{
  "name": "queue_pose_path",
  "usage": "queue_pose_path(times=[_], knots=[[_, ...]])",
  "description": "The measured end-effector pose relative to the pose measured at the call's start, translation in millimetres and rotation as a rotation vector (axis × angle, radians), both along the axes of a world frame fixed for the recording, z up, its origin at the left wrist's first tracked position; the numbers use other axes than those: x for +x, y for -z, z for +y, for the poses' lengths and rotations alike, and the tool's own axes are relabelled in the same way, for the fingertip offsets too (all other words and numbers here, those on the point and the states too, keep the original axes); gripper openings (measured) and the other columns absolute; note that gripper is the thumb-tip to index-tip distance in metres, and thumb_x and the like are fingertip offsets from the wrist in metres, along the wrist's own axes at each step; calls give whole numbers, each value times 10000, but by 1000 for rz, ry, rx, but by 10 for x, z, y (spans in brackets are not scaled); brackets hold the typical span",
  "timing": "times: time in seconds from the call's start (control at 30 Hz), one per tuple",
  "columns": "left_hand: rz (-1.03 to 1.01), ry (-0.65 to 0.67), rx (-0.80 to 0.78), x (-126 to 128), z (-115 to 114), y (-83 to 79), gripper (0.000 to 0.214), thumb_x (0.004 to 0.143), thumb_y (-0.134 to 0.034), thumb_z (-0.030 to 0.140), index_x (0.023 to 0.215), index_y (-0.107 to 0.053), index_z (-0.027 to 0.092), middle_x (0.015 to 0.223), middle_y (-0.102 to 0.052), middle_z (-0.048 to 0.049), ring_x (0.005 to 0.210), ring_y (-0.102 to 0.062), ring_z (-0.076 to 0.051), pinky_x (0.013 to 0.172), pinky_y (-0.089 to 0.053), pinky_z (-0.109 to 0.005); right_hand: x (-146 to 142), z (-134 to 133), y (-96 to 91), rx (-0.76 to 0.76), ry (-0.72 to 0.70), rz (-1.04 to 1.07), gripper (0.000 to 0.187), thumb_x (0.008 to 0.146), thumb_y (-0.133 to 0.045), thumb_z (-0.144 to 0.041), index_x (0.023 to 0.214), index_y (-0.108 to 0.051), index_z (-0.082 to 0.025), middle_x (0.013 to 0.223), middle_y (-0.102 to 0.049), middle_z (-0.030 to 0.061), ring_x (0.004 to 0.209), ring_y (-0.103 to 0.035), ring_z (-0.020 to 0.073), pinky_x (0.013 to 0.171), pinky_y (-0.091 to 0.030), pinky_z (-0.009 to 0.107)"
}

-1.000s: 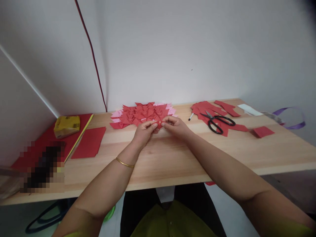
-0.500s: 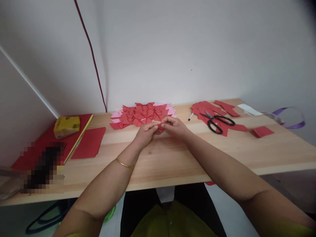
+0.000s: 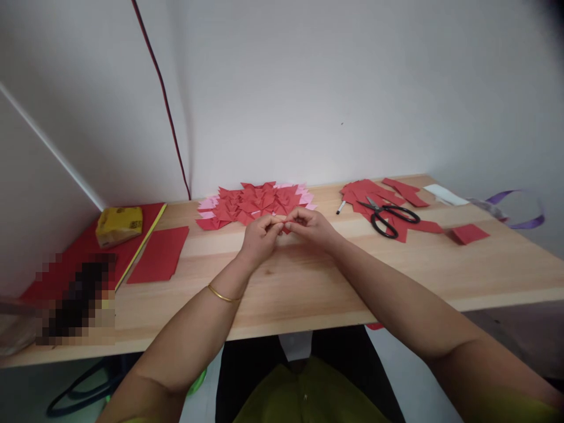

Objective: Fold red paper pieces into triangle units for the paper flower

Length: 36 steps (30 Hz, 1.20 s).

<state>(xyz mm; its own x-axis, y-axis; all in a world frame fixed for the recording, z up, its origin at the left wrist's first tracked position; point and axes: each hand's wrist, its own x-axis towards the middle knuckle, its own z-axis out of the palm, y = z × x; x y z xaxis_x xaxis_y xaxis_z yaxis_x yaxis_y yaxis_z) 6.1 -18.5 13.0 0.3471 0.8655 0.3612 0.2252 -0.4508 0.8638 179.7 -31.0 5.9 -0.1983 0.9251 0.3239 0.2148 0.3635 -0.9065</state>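
My left hand [image 3: 258, 238] and my right hand [image 3: 311, 226] meet over the middle of the wooden table [image 3: 308, 276], fingertips pinched together on a small red paper piece [image 3: 285, 228] that is mostly hidden between them. Just behind my hands lies a pile of folded red and pink paper pieces [image 3: 253, 202]. A gold bangle sits on my left wrist.
Black scissors [image 3: 388, 216] lie on red paper scraps [image 3: 374, 197] at the right, with a pen [image 3: 341, 207] beside them and a small red square [image 3: 469, 234] further right. A red sheet [image 3: 159, 254], a yellow packet [image 3: 118, 224] and a purple ribbon [image 3: 520, 208] are also there.
My hands have shifted slightly toward each other and the fingers closed more tightly over the red piece, hiding more of it. Nothing else on the table moved.
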Motion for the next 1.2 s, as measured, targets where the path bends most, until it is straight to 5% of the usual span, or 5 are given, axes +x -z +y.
queue_pose_path(times=[0.2, 0.5, 0.9, 1.2], knots=[[-183, -15, -208, 6, 26, 21, 134, 762, -624, 284, 719, -649, 159, 627, -636, -4, 599, -582, -123, 642, -465, -257, 50, 47, 11, -73, -33, 172, 309, 702, -715, -342, 943, -589, -195, 900, -621, 25, 808, -590, 140, 779, -461, 290], [-466, 44, -357, 36, 56, 94, 302, 702, -721, 377, 924, -685, 175, 821, -677, -27, 708, -596, -120, 725, -472, -277, 102, 16, -33, -96, 70, 50, 230, 757, -633, -386, 788, -585, -164, 672, -515, -27, 608, -443, 96, 602, -356, 243], [-357, 81, -322, 44, 4, 57, 113, 666, -724, 253, 686, -676, 153, 677, -636, -1, 662, -543, -106, 691, -420, -251, 20, -13, 15, -72, -64, 34, 221, 747, -655, -372, 781, -575, -169, 732, -552, -6, 652, -486, 110, 630, -382, 248], [-535, 211, -490, 43, 40, 101, 142, 677, -718, 268, 705, -648, 147, 646, -627, -5, 649, -559, -113, 684, -433, -262, 99, -6, -28, -155, -152, 84, 287, 822, -587, -444, 838, -631, -161, 763, -618, 11, 744, -561, 125, 770, -433, 281]])
